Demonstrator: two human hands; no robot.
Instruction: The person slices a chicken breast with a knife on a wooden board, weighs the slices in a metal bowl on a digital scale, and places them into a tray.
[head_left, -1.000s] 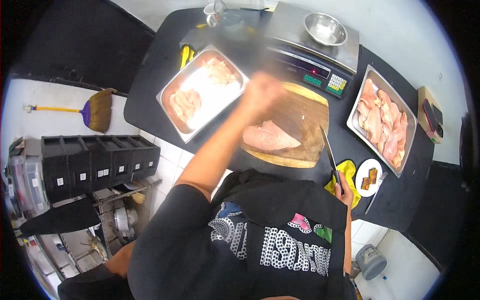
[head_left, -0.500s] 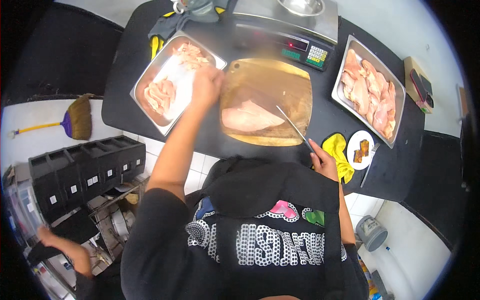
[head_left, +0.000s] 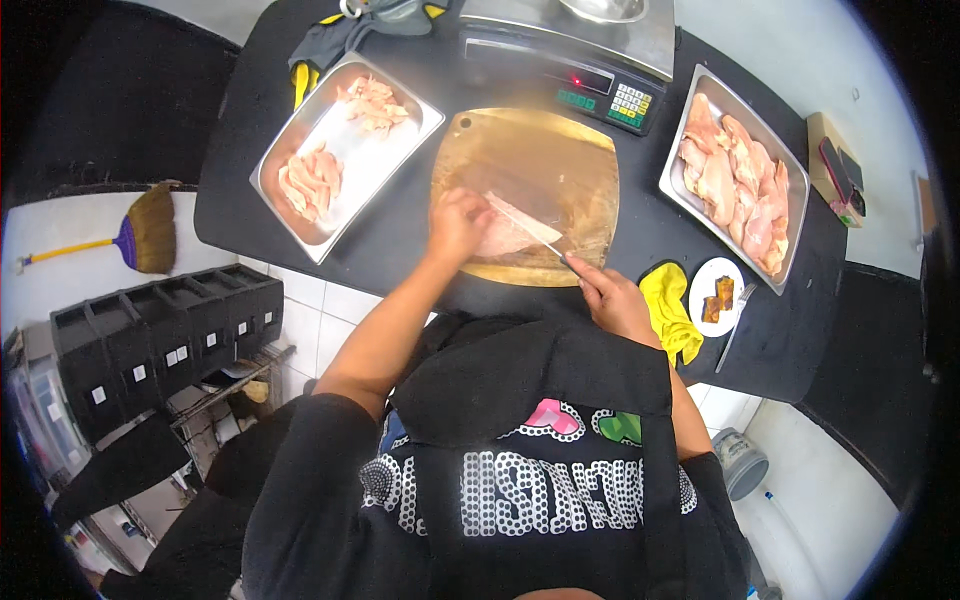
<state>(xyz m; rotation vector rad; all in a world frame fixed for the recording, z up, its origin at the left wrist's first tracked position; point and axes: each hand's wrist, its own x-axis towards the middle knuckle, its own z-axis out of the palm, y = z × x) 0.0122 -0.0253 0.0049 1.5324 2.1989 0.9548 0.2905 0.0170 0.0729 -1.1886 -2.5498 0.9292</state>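
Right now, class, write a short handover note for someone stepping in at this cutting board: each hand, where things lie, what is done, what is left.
Left hand: pressed flat on the chicket fillet on the wooden cutting board.
Right hand: grips the knife, blade lying across the fillet.
Left tray: two small piles of cut pieces.
Right tray: whole raw pieces, nearly full.
Done: some pieces cut and trayed.
Left: this fillet, apparently mid-slice, and the right tray's pieces.

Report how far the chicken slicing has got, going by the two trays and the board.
Done: sliced pieces lie in the left steel tray, still half bare. In hand: the left hand presses a raw chicken piece on the round wooden cutting board while the right hand draws a knife through it. Left: the right steel tray holds many whole pieces.
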